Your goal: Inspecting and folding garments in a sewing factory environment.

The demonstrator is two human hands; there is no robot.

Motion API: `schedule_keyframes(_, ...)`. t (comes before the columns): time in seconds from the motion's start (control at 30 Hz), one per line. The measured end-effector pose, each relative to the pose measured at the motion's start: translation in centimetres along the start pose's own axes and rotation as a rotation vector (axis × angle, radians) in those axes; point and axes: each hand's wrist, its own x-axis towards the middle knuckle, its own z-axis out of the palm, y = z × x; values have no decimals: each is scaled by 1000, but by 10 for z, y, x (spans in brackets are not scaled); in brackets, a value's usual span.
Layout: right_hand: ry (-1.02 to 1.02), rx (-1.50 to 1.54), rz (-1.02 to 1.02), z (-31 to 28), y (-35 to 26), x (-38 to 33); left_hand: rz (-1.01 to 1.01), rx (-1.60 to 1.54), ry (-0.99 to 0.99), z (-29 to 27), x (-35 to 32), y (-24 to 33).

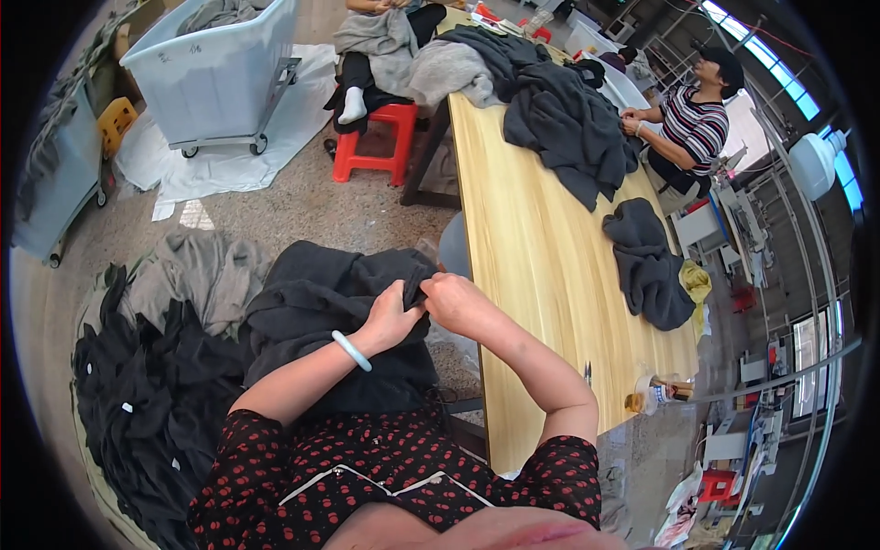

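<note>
A dark grey knitted garment point(321, 293) lies bunched over my lap, part of it raised between my hands. My left hand point(392, 316), below a pale bangle, is closed on a fold of its edge. Close beside it, my right hand point(451, 301) pinches the same raised edge, with the fingertips curled in and partly hidden. The two hands almost touch, just left of the wooden table point(522, 275). What lies between the fingertips is too small to make out.
Heaped clothes, black point(156, 403) and light grey point(197, 280), lie at my left. Dark garments point(564, 119) and another dark garment point(646, 266) rest on the table, with small snips point(588, 372) and a clear container point(655, 394). Beyond are a red stool point(374, 147), a wheeled tub point(215, 82) and a co-worker point(687, 128).
</note>
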Motion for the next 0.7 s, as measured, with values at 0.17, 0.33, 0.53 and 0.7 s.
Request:
schedule_keyframes(0.17,66,-28,-43,4,-5,-3,104,-105,12,-6,-3,-5)
schedule_keyframes(0.33,63,-39,-71,1,0,6,171,-238,-13,-12,-1,-11)
schedule_keyframes(0.53,120,91,-86,-8,3,4,268,-175,34,-14,7,-3)
schedule_keyframes(0.7,182,38,-151,1,-1,3,397,123,89,-24,6,-3)
